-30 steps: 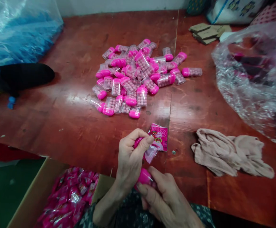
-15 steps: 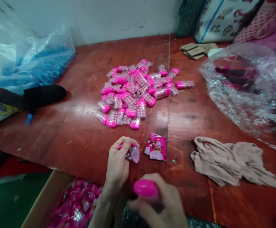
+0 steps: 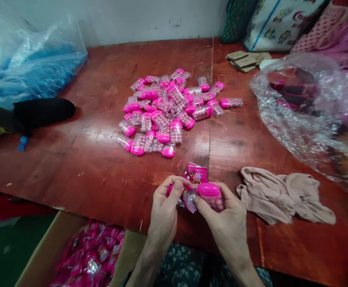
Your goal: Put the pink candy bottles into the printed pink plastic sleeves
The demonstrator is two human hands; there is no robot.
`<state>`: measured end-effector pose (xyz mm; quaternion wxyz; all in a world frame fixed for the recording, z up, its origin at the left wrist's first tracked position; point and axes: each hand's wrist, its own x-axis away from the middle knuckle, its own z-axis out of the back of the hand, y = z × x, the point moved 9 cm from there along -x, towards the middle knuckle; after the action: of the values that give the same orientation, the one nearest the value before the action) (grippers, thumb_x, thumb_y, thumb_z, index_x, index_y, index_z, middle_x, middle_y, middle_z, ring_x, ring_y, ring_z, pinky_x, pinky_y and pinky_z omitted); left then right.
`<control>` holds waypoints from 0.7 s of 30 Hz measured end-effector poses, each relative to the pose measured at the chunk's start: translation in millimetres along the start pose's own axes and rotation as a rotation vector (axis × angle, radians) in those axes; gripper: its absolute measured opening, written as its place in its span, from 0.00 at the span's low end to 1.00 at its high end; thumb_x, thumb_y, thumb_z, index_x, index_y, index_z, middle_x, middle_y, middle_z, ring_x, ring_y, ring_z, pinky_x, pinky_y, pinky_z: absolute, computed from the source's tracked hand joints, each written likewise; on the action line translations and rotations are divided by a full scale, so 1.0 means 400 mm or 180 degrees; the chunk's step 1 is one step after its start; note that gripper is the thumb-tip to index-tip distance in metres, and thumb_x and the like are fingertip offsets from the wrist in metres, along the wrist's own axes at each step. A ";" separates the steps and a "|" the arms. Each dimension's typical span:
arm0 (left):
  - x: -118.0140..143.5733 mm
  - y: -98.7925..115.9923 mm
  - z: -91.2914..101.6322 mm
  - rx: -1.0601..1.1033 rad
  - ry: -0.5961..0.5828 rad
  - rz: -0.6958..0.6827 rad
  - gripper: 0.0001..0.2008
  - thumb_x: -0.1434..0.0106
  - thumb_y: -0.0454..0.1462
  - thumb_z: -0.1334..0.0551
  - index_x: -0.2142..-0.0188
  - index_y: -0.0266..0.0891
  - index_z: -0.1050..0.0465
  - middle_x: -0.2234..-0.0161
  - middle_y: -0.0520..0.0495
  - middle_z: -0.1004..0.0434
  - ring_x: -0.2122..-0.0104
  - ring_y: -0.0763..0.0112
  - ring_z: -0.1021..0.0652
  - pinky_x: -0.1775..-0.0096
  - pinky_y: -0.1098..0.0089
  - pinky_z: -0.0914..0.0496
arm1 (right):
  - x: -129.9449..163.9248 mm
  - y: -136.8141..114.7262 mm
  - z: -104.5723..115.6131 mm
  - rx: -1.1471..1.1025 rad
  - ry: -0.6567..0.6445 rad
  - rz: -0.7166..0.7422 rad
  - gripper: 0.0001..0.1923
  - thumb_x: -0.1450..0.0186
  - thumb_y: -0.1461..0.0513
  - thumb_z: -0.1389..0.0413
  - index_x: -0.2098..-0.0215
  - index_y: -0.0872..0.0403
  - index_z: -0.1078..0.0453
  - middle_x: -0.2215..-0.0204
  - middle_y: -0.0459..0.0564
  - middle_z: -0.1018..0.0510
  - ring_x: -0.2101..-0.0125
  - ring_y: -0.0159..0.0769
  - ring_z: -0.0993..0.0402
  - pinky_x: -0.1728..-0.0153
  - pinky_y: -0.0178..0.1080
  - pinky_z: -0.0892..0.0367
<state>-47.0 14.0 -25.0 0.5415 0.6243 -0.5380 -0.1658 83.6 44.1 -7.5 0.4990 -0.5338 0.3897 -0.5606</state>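
Pinched in my left hand [image 3: 164,209] is a small pink printed wrapper [image 3: 189,200] with a clear part showing. My right hand [image 3: 230,219] grips a clear candy container [image 3: 209,190] with a pink cap and pink balls inside. The two hands are side by side above the near part of the table, and the container's cap is right beside the wrapper. Flat pink printed packets [image 3: 198,172] lie just behind my fingers, partly covered by them. Farther back spreads a heap of similar candy containers [image 3: 162,118].
On the wooden table [image 3: 102,167] a beige cloth [image 3: 269,195] lies at right, near a clear plastic bag [image 3: 281,127]. Blue material fills another plastic bag [image 3: 42,75] at left, behind a black-covered object [image 3: 45,113]. Below stands a carton [image 3: 39,249] of pink packets.
My right hand has moved up with the candy container, bringing it beside the wrapper. The left hand with the wrapper has shifted right, in front of the flat packets.
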 end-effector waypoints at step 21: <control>-0.017 0.008 0.038 0.0416 -0.0606 0.0109 0.12 0.39 0.39 0.43 0.74 0.35 0.26 0.56 0.41 0.30 0.55 0.62 0.30 0.53 0.63 0.35 | -0.023 0.019 0.033 0.0320 0.0261 0.0189 0.06 0.48 0.66 0.40 0.71 0.53 0.30 0.85 0.37 0.36 0.84 0.27 0.44 0.84 0.28 0.43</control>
<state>-63.2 12.6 -30.2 0.4489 0.6304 -0.6072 -0.1797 97.0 52.7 -14.9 0.5252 -0.4728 0.3969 -0.5858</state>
